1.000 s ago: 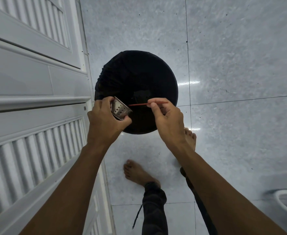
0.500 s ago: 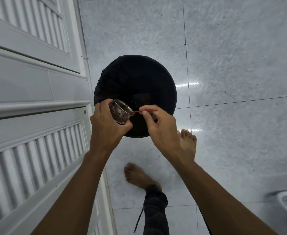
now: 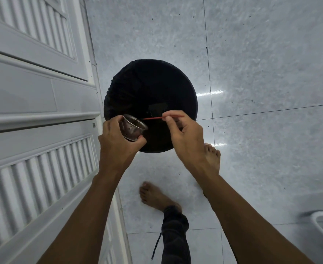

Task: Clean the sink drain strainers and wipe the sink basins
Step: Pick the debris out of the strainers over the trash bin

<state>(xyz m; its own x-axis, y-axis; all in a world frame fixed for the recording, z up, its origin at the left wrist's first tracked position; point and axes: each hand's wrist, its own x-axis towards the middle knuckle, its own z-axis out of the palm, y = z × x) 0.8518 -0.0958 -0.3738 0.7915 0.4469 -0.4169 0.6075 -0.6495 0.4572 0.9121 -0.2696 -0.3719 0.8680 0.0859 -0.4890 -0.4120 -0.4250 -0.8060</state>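
Steel drain strainer: gripped in left hand, fingers and thumb curled round perforated wall, mouth tilted toward right hand. Held above near rim of black-lined bin. Thin red stick: pinched between right thumb and forefinger, tip just beside strainer rim. Grey tiled floor beneath.

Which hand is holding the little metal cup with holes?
The left hand grips the strainer; the right hand pinches only a thin red stick.

Dim, cool light; glare streaks on floor tiles; edges bowed.
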